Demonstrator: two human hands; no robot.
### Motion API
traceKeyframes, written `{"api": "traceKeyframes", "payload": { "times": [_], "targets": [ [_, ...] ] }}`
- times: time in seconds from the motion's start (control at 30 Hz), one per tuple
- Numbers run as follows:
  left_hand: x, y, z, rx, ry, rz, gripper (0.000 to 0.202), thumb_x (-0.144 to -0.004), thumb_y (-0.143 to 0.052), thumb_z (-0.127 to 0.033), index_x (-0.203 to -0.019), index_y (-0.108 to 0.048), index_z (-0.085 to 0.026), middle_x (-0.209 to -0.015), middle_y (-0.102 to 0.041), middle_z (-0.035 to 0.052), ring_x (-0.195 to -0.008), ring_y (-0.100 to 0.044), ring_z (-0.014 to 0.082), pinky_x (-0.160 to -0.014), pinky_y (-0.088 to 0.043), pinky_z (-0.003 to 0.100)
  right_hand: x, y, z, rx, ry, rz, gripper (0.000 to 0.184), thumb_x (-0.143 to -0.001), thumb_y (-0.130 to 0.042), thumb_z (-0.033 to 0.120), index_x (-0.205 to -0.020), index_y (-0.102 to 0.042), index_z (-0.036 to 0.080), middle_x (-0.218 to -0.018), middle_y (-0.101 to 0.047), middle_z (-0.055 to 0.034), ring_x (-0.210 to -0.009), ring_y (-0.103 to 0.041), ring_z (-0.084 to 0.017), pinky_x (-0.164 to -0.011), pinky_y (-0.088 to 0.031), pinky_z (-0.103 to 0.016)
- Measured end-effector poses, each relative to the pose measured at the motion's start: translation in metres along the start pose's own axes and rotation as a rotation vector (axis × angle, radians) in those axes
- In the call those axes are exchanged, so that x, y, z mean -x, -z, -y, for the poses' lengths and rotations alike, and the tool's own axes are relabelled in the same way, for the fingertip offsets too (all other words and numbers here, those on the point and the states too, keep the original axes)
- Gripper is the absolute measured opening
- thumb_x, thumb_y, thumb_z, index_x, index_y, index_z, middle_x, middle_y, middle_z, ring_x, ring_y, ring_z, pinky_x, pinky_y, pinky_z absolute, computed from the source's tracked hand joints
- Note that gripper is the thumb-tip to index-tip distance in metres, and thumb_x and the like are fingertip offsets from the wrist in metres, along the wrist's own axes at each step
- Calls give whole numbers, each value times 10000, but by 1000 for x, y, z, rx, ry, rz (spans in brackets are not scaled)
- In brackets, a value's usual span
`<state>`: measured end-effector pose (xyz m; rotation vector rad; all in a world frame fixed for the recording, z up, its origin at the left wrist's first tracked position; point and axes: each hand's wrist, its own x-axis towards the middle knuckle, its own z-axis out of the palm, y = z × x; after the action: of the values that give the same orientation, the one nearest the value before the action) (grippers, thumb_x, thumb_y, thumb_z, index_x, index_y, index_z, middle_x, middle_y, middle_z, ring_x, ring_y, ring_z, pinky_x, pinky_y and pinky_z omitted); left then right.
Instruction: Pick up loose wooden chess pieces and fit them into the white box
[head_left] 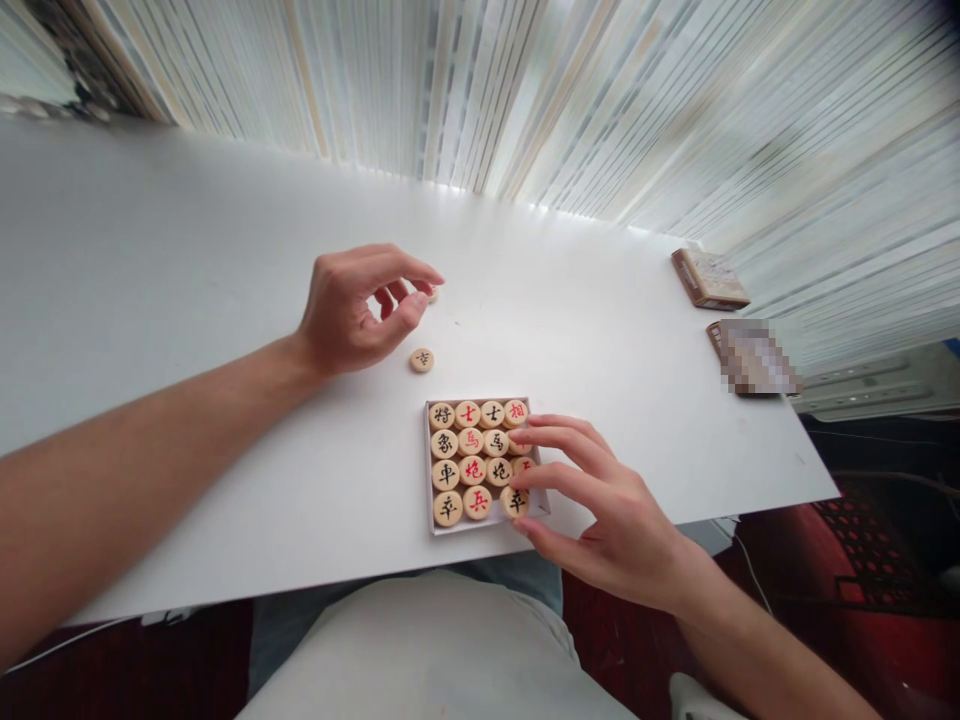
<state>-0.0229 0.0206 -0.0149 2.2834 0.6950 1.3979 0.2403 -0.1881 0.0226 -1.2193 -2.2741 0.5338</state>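
A shallow white box (430, 470) near the table's front edge holds rows of round wooden xiangqi pieces with red or black characters. At its front right corner, my right hand (600, 500) has thumb and fingers on a black-lettered xiangqi piece (515, 502). Its other fingers reach over the box's right column, partly hiding the pieces there. Farther back, my left hand (367, 305) pinches another xiangqi piece (433, 294) between thumb and fingers; most of that piece is hidden. One loose black-lettered piece (421, 360) lies on the table between the left hand and the box.
Two small brown boxes (711, 279) sit at the right end of the white table (225, 240), the nearer one blurred. Striped curtains (480, 90) hang along the back edge. A cable (754, 570) and dark furniture are at the lower right, beyond the table.
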Motion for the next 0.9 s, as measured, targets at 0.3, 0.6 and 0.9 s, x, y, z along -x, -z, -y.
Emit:
{"api": "traceKeyframes", "payload": {
  "times": [0.3,0.6,0.9],
  "targets": [
    [1,0,-3,11,55,3,217,-940,-629,-232,-1048,-814,-266,-936,-807,48,-699,-709,153,-552,-569,310,1,-3,-1,31,15,20,200,-958,-746,229,-1152,-703,214,-1375,-669,-168,-1412,-555,-341,-1143,-534,-542],
    [2,-1,-1,25,63,-8,205,-930,-648,-232,-1049,-812,-261,-936,-813,51,-702,-716,155,-552,-583,300,12,1,0,53,37,-20,239,-942,-721,139,-1158,-708,243,-1412,-670,-145,-1408,-562,-352,-1156,-507,-595],
    [1,-1,-1,10,63,-13,217,-918,-639,-214,-1038,-814,-257,-919,-809,48,-676,-709,153,-554,-586,307,12,-1,-4,272,172,23,275,-935,-712,200,-1205,-738,247,-1366,-705,-152,-1368,-591,-390,-1054,-502,-595]
  ]
}}
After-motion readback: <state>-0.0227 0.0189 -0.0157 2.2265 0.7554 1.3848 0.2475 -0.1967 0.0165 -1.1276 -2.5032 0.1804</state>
